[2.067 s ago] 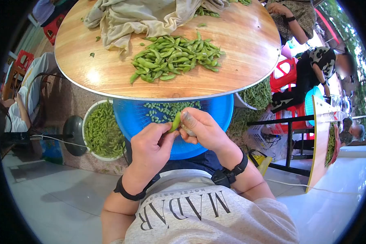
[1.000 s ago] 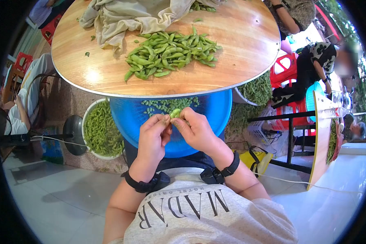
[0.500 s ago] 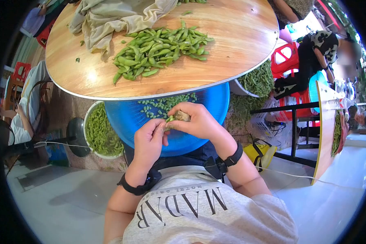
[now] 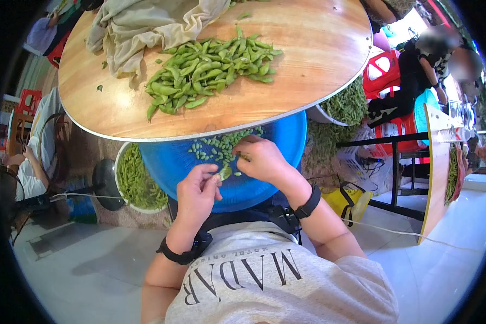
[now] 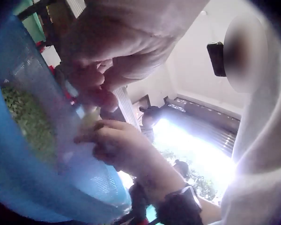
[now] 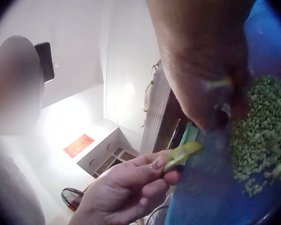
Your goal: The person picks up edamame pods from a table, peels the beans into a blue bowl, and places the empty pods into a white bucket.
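Note:
In the head view my left hand [image 4: 196, 189] pinches a split green soybean pod [image 4: 224, 172] between thumb and fingers. The right wrist view shows this opened pod [image 6: 182, 155] sticking out past the left thumb. My right hand [image 4: 264, 161] is just beside it over the blue basin [image 4: 164, 167], with fingers bent down. Those fingers are dark and blurred in the right wrist view, so I cannot tell whether they hold anything. Shelled beans [image 4: 213, 147] lie in the basin, some right under the right fingers. Both hands are apart.
A heap of pods [image 4: 205, 75] lies on the round wooden table [image 4: 110, 110], whose edge overhangs the basin. A crumpled cloth [image 4: 145, 29] sits behind it. A white tub [image 4: 125, 191] of pods stands left, a yellow bag [image 4: 344, 204] right. Other people sit around.
The hands worked together on a pod and have now moved apart. My right hand has gone forward over the beans, while the left keeps the pod, now split. The view has shifted slightly.

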